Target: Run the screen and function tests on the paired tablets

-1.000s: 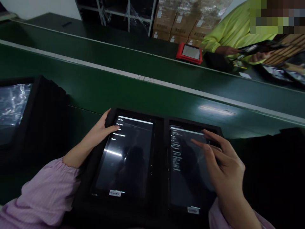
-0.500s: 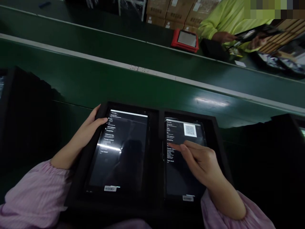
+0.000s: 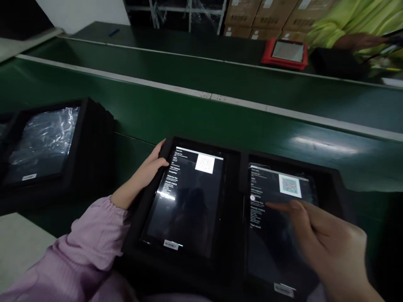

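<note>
A black two-compartment tray [image 3: 235, 197] lies before me, tilted towards me, with one tablet in each compartment. Both the left tablet [image 3: 189, 209] and the right tablet [image 3: 267, 256] show a dark screen of white text with a white QR code, and each bears a small barcode label near its lower edge. My left hand [image 3: 140, 182] is closed around the tray's left edge, thumb on top. Over the right tablet is my right hand [image 3: 333, 239], holding nothing. Its index finger is stretched out to the text; the other fingers are curled.
On the left stands a stack of black trays [image 3: 94, 147] with a film-covered tablet [image 3: 47, 138] on top. Across the green bench [image 3: 176, 113] are a red stack [image 3: 267, 54], cardboard boxes [image 3: 242, 14] and a co-worker's yellow-green sleeve [image 3: 346, 19].
The view has swung left, bringing the film-covered tablet into sight. A QR code has appeared on the left tablet. My right hand still points at the right tablet.
</note>
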